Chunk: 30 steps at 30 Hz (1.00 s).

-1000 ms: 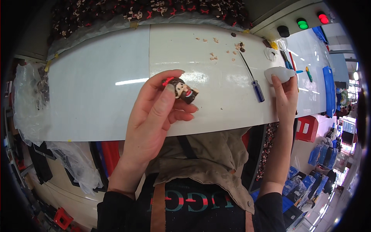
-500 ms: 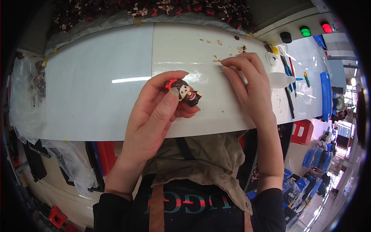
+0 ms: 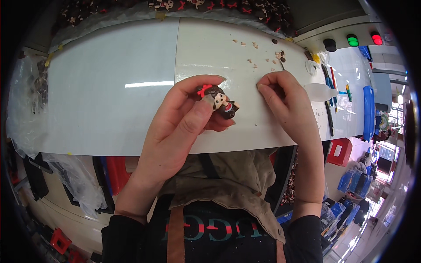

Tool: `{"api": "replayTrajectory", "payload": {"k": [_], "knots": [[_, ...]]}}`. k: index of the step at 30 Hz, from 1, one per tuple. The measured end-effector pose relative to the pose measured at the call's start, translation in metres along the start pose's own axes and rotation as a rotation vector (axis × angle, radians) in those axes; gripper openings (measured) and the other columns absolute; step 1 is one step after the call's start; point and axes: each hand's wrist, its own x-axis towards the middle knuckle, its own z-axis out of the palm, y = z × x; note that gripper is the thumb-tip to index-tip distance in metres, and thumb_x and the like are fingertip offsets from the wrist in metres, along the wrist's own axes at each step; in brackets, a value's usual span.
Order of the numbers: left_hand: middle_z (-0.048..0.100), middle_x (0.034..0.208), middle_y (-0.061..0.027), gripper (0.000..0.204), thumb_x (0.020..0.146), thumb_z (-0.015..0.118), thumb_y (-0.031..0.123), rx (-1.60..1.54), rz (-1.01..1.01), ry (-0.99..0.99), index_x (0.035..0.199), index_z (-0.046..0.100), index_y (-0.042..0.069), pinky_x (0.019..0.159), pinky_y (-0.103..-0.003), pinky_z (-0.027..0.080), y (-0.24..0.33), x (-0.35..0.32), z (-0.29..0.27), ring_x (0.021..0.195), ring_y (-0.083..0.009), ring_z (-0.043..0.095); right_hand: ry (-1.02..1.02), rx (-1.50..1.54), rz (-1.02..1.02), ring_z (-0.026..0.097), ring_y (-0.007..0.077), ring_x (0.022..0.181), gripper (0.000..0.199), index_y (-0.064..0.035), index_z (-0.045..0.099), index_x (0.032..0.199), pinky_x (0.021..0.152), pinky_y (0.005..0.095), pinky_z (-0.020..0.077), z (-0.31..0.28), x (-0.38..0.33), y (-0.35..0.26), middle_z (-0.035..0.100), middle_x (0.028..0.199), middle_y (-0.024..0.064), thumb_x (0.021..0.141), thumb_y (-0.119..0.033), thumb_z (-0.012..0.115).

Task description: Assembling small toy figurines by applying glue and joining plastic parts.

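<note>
A small doll figurine (image 3: pixel 220 99) with dark brown hair, a red bow, a pale face and dark clothes is gripped in my left hand (image 3: pixel 175 125). The thumb presses on its head and the fingers curl behind it, hiding its back. My right hand (image 3: pixel 287 98) is to the right, low over the white tabletop, thumb and forefinger drawn together. A thin dark tip shows just beyond its knuckles; whether the hand holds it cannot be made out. Small beige scraps (image 3: pixel 255 45) and a few dark bits (image 3: pixel 282 58) lie beyond that hand.
At the right stand a white squeeze bottle (image 3: pixel 318 92), several slim tools (image 3: pixel 330 85) and a blue tray (image 3: pixel 369 109). Many similar dark figurines (image 3: pixel 201 5) line the far edge. Green (image 3: pixel 352 40) and red (image 3: pixel 376 38) buttons are at upper right. Clear plastic bags (image 3: pixel 26 105) hang at left.
My left hand has moved slightly right and up with the figurine. My right hand has drawn back from the beige scraps, its fingers more curled. The whole view has shifted a little.
</note>
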Motion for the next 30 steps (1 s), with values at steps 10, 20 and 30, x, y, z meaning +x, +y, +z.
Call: {"api": "replayTrajectory", "payload": {"k": [10,20,30], "knots": [[0.056,0.109,-0.0111,0.036,0.099,0.042,0.02,0.01,0.005,0.016,0.13,0.042,0.002,0.078,-0.029,0.05,-0.001,-0.001,0.002,0.086,-0.0146,0.06,0.007,-0.077,0.034,0.053,0.0131,0.071,0.017,0.0021,0.057,0.095,0.068,0.0266,0.0437,-0.004,0.006,0.0,0.059,0.079,0.0076,0.09,-0.014,0.056],[0.057,0.11,-0.0111,0.036,0.099,0.043,0.021,0.021,-0.011,0.022,0.13,0.042,0.002,0.079,-0.028,0.05,0.0,-0.003,0.003,0.087,-0.0149,0.061,-0.03,-0.116,0.048,0.06,0.0321,0.073,0.016,0.003,0.054,0.09,0.068,0.0371,0.0463,-0.009,0.014,-0.004,0.062,0.079,0.0181,0.088,-0.012,0.052],[0.056,0.108,-0.0107,0.037,0.099,0.042,0.022,0.025,0.008,0.016,0.129,0.042,0.002,0.078,-0.028,0.049,-0.002,-0.001,0.005,0.085,-0.0141,0.059,0.044,-0.17,0.029,0.057,0.019,0.072,0.016,0.001,0.057,0.096,0.069,0.0289,0.0453,-0.013,0.005,0.009,0.061,0.082,0.0108,0.09,-0.013,0.053]]}}
